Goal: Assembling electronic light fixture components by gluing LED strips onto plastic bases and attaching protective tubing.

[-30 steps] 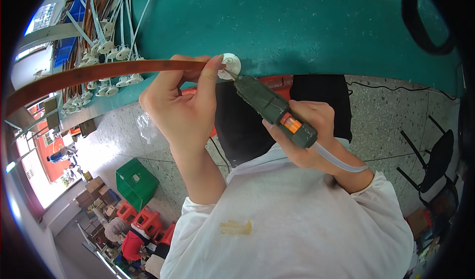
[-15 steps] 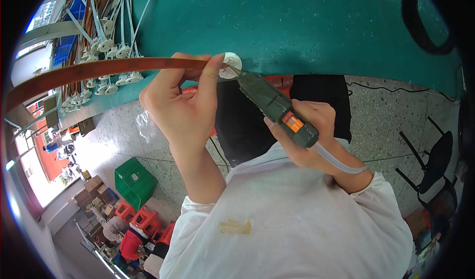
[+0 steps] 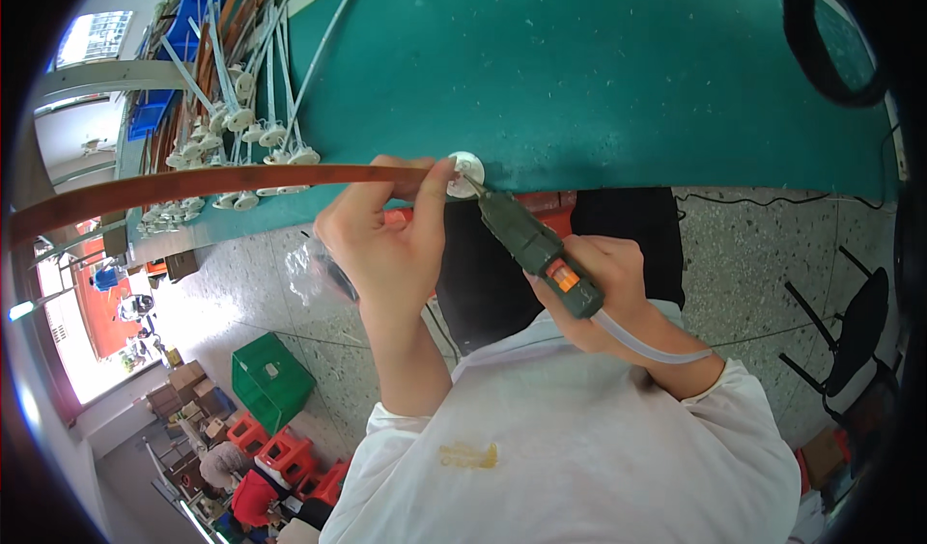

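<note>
Between the thumb and fingers of my left hand (image 3: pixel 396 240) is one end of a long, flat brown strip (image 3: pixel 222 179), which stretches away to the left. A round white disc (image 3: pixel 469 169) sits at that end, by the table's near edge. My right hand (image 3: pixel 608 278) is wrapped round a dark green glue gun (image 3: pixel 526 235) with an orange part. Its narrow tip meets the disc beside my left fingertips; whether glue is flowing cannot be made out. A pale, translucent glue stick (image 3: pixel 652 343) trails from the gun's rear across my right wrist.
Several thin rods with white round bases (image 3: pixel 237 119) crowd the left of the green table (image 3: pixel 579 71). A black loop (image 3: pixel 821 52) hangs at far right. Below stand a green bin (image 3: pixel 270 380), red stools (image 3: pixel 288 452) and a black chair (image 3: pixel 855 327). Another person (image 3: pixel 253 491) is at lower left.
The whole view has shifted, so table, hands, strip and gun appear lower in the picture. The gun's tip stays at the disc, and both grips look the same.
</note>
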The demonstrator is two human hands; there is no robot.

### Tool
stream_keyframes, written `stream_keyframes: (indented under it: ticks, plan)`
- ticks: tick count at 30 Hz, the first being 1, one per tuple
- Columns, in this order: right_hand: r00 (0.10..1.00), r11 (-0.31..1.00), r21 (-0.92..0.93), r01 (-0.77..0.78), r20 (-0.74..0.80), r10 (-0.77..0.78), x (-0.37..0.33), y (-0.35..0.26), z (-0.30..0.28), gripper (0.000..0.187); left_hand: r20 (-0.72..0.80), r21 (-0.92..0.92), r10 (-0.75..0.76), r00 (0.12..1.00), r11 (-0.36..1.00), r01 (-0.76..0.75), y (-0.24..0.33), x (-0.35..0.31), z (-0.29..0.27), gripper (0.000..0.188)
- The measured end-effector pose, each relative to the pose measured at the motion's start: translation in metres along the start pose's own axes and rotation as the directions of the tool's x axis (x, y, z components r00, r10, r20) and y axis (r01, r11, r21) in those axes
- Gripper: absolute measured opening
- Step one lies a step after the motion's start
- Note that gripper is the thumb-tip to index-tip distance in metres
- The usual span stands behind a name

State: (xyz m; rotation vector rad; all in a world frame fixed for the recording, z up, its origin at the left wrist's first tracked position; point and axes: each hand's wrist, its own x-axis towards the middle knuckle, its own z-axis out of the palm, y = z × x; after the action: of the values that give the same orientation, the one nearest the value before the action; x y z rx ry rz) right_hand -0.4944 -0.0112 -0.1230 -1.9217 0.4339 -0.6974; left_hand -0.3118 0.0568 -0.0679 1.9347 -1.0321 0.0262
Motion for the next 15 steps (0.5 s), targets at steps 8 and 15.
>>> stream_keyframes:
  ticks: [8, 15]
  plan:
    - [0.996, 0.993, 0.072, -0.093, 0.023, 0.092, 0.008, -0.011, -0.014, 0.018, 0.038, 0.084, 0.048, 0.998, 0.995, -0.051, 0.000, -0.002, -0.001, 0.009]
    - [0.900, 0.546, 0.753, -0.367, 0.140, 0.413, 0.035, 0.003, -0.075, 0.016, -0.306, -0.169, -0.057, 0.950, 0.986, 0.005, -0.005, 0.044, -0.042, 0.008]
